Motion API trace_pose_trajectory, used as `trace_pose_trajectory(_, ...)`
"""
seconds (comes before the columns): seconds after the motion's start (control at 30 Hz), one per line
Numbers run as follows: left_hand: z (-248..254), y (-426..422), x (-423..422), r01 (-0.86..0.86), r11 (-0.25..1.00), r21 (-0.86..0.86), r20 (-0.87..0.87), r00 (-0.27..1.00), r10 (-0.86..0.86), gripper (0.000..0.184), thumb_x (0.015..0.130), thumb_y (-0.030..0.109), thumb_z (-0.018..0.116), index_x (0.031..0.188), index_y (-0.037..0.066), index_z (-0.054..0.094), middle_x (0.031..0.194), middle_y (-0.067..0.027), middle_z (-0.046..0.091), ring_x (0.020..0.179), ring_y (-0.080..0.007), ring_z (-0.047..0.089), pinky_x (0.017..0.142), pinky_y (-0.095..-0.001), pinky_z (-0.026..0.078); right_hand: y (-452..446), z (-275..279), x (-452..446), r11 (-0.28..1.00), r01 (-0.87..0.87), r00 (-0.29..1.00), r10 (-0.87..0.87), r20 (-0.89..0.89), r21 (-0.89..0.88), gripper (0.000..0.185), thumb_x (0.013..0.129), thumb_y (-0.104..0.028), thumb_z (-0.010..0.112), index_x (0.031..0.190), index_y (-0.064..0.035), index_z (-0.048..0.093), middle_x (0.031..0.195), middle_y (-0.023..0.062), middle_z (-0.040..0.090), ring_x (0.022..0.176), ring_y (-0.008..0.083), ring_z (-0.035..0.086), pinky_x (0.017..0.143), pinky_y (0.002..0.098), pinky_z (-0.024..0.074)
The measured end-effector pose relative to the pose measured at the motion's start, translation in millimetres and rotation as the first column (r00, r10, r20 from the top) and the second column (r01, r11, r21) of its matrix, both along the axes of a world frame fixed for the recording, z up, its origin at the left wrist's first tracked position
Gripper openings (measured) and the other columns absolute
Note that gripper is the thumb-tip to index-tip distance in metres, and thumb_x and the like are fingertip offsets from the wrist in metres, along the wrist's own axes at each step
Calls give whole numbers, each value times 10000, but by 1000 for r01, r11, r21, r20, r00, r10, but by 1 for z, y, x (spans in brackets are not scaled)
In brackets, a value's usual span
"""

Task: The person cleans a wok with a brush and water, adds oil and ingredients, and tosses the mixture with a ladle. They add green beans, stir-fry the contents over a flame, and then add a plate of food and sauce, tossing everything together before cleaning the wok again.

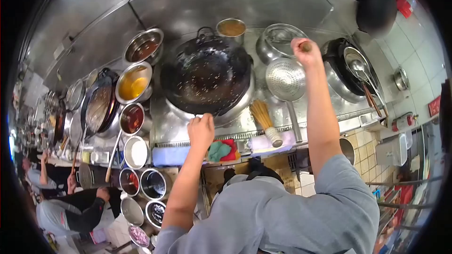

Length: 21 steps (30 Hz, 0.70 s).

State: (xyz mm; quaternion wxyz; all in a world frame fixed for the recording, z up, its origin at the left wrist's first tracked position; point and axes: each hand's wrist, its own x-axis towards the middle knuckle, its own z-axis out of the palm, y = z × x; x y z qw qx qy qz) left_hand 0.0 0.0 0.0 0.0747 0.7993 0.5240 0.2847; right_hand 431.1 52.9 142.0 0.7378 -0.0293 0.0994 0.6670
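Note:
A large black wok [205, 77] sits on the burner, wet inside with pale specks over its surface. My left hand [201, 130] is closed at its near edge, gripping it there. My right hand [307, 51] is raised at the right, wrapped round the wooden handle [306, 46] of a ladle. The ladle's head seems to be over or in a round metal pot [270, 52], though its outline is hard to make out. A perforated strainer [285, 79] lies just below that pot. Nearer me rests a bamboo brush [263, 117].
Metal bowls of oil [134, 84], red sauce [132, 118] and other seasonings line the left side. Folded cloths [222, 150] lie on the front edge. Another wok [351, 68] stands right. A co-worker [77, 211] is at the far left.

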Motion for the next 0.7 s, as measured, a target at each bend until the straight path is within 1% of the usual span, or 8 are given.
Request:
trace_pose_trajectory(0.17,13,2,-13,72,978,198,97,991,-93,114,802,254,627,829,147,655,770,-70,554,793,-292,550,696,-443,411,-46,36,-91,996,34,999,-33,-12,85,83,833,11,405,779,17,342,779,106,412,605,176,478,543,250,502)
trace_pose_trajectory(0.2,7,4,-18,72,979,193,95,991,-92,114,802,254,627,829,147,655,770,-70,554,793,-292,550,696,-443,411,-54,35,-103,995,35,998,-29,-64,92,176,855,10,403,1009,74,348,785,97,408,597,172,477,538,267,505)
trace_pose_trajectory(0.23,0,9,-19,122,991,45,40,991,-124,136,819,272,607,839,148,659,774,-63,578,814,-283,555,711,-445,412,-62,37,-115,995,33,998,-28,-55,95,176,855,10,403,1009,74,348,785,97,408,597,172,477,538,267,505)
trace_pose_trajectory(0.3,-6,18,-19,165,982,-93,-6,986,-166,160,836,289,588,849,148,664,779,-56,602,835,-274,560,726,-448,413,-77,41,-136,997,-22,983,35,-181,75,514,862,18,405,1305,41,145,787,90,413,586,171,482,527,282,501)
trace_pose_trajectory(0.33,-6,19,-19,174,980,-98,-25,984,-177,176,849,298,571,862,151,667,786,-52,619,848,-269,565,730,-447,419,-84,38,-148,990,-50,980,75,-184,135,741,855,42,413,1391,-57,-89,786,83,410,577,174,490,519,291,500)
trace_pose_trajectory(0.37,-7,18,-19,182,978,-105,-44,981,-188,193,861,307,555,874,153,670,792,-49,637,861,-265,570,734,-446,425,-92,35,-156,989,-50,981,75,-180,137,741,855,42,413,1391,-57,-89,786,83,410,577,174,490,519,291,500)
trace_pose_trajectory(0.43,-13,18,-17,165,982,-92,-37,985,-169,195,860,303,557,872,146,671,795,-56,639,865,-270,571,735,-443,428,-108,31,-169,998,-53,956,62,-288,37,256,824,52,417,1065,140,398,763,71,424,583,151,485,515,240,479)
trace_pose_trajectory(0.7,-22,20,-15,208,977,-35,89,975,-205,190,840,265,586,801,103,676,759,-92,632,819,-300,569,715,-423,449,-197,11,-174,952,-294,930,305,204,-87,284,898,-52,425,1159,60,420,787,54,451,575,78,485,467,215,453)
